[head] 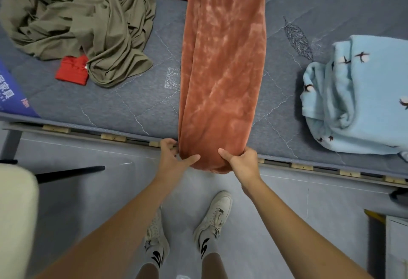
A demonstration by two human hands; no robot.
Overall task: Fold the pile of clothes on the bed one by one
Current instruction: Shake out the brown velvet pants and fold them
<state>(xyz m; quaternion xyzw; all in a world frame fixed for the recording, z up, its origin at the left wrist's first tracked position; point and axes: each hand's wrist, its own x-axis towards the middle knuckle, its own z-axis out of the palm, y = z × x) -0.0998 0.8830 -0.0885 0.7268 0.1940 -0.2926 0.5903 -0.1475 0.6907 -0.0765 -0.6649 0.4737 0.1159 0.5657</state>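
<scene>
On the grey bed [136, 102], your left hand [171, 157] and right hand [241, 161] each grip the near end of the long rust-coloured garment [223, 69] at frame centre.

A grey tiled floor [287, 201] fills the lower half of the view. At six o'clock stand two pale sneakers [215, 217] with white socks [157, 256] bearing black marks. At eight o'clock sits a cream cushioned seat [15, 212], with a black rod [70, 174] beside it. At four o'clock stands a white box edge [396, 247].
</scene>
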